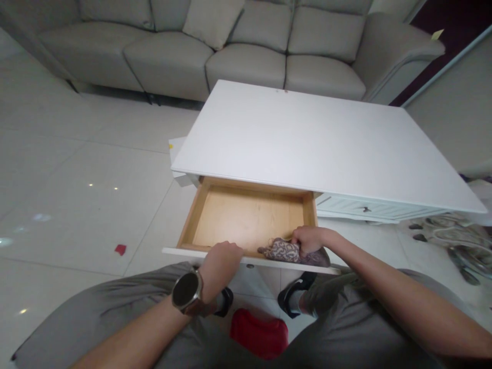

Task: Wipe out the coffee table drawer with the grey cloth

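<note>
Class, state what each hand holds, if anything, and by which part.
The right hand grips the patterned fabric bundle at its right end, inside the open drawer. The left hand grips that drawer's front edge.

Left hand (220,264) fingertips hide behind drawer front (180,251); right hand (307,239) half-covers cloth (282,250).

Drawer (246,218) found open from above: wooden floor bare across left and middle. Rear strip roofed by overhanging tabletop (315,143); only low gap left there. Near right corner blocked by patterned cloth bundle (282,250), clasped by right hand (307,240). Middle of front rim taken up by left hand (221,261), curled over it. Sideways reach bounded by drawer walls.
</note>
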`<control>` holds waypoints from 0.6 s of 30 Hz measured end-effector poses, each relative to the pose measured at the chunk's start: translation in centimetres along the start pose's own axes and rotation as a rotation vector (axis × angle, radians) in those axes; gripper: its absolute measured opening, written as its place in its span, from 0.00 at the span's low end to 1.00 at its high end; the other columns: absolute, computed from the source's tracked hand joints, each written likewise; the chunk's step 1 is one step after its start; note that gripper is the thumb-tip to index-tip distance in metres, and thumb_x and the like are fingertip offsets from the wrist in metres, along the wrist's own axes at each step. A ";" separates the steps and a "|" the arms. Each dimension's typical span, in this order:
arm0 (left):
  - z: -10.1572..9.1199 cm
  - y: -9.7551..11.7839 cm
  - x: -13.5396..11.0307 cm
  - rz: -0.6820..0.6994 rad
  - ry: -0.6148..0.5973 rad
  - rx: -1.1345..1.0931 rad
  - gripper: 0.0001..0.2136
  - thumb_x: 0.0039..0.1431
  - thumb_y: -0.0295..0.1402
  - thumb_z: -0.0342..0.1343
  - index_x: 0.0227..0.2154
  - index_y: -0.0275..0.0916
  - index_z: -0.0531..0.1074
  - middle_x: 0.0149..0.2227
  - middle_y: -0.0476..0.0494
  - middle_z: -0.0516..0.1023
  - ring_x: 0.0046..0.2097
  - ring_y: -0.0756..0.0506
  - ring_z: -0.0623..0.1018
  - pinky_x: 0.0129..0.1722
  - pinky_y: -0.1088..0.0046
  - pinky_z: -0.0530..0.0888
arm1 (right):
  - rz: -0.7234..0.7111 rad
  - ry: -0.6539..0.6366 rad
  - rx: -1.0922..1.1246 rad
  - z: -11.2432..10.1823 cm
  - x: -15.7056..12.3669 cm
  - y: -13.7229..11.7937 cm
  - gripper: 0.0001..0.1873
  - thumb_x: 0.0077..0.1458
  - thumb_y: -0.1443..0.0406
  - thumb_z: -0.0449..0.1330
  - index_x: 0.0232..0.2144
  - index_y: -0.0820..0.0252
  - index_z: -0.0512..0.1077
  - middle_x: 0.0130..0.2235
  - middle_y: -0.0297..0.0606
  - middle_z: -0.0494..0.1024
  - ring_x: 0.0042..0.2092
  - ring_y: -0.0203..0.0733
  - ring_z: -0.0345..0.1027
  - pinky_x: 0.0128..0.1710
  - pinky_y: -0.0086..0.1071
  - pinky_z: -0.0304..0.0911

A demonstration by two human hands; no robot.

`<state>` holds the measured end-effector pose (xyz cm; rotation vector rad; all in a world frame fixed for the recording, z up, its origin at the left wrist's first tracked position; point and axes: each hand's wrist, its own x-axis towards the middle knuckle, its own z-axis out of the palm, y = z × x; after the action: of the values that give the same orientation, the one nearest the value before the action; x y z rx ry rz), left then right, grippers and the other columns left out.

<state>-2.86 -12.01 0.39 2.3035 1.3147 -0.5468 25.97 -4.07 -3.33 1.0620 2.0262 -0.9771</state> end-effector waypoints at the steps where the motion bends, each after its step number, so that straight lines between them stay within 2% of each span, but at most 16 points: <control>1: 0.3 0.8 -0.2 0.028 -0.008 -0.002 0.12 0.65 0.23 0.48 0.40 0.30 0.78 0.39 0.30 0.81 0.43 0.37 0.81 0.44 0.60 0.78 | -0.008 0.004 0.031 0.1 0.0 0.1 0.18 0.36 0.63 0.68 0.35 0.57 0.85 0.29 0.38 0.82 0.31 0.44 0.72 0.28 0.30 0.57; 3: 1.3 2.6 -0.7 0.085 0.009 -0.004 0.15 0.66 0.23 0.46 0.47 0.31 0.76 0.45 0.31 0.80 0.46 0.38 0.81 0.43 0.61 0.78 | -0.018 0.017 0.078 0.3 0.2 0.3 0.16 0.36 0.63 0.67 0.32 0.57 0.85 0.25 0.35 0.79 0.29 0.42 0.70 0.26 0.29 0.55; 4: 1.9 3.4 -0.9 0.118 0.053 0.001 0.17 0.67 0.23 0.45 0.52 0.31 0.74 0.49 0.30 0.79 0.49 0.38 0.80 0.43 0.62 0.79 | -0.024 0.032 0.094 0.5 0.2 0.4 0.14 0.36 0.63 0.67 0.30 0.57 0.84 0.24 0.34 0.77 0.28 0.40 0.69 0.26 0.29 0.55; 8: 5.5 5.6 -1.4 0.269 0.305 0.081 0.21 0.70 0.26 0.40 0.61 0.35 0.68 0.65 0.34 0.68 0.65 0.38 0.68 0.48 0.59 0.78 | -0.043 0.100 0.145 1.0 0.8 0.5 0.10 0.36 0.62 0.67 0.25 0.58 0.83 0.20 0.31 0.73 0.26 0.38 0.64 0.25 0.29 0.52; 13: 8.8 6.8 -0.7 0.322 0.486 0.148 0.21 0.72 0.28 0.37 0.60 0.36 0.70 0.65 0.39 0.70 0.65 0.41 0.68 0.56 0.57 0.74 | -0.107 0.146 0.221 1.1 2.3 -0.6 0.10 0.39 0.60 0.67 0.25 0.60 0.83 0.19 0.28 0.70 0.26 0.36 0.61 0.26 0.28 0.51; 18: 10.6 8.8 1.0 0.322 0.542 0.090 0.18 0.72 0.32 0.41 0.56 0.41 0.72 0.65 0.41 0.69 0.65 0.40 0.69 0.58 0.55 0.73 | -0.246 0.188 0.252 -0.4 5.3 -4.9 0.11 0.43 0.59 0.66 0.26 0.61 0.82 0.20 0.26 0.69 0.26 0.34 0.60 0.28 0.27 0.52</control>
<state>3.95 -21.07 -7.46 2.7825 1.1040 0.1420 19.14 -3.63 -5.80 1.0850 2.2703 -1.3321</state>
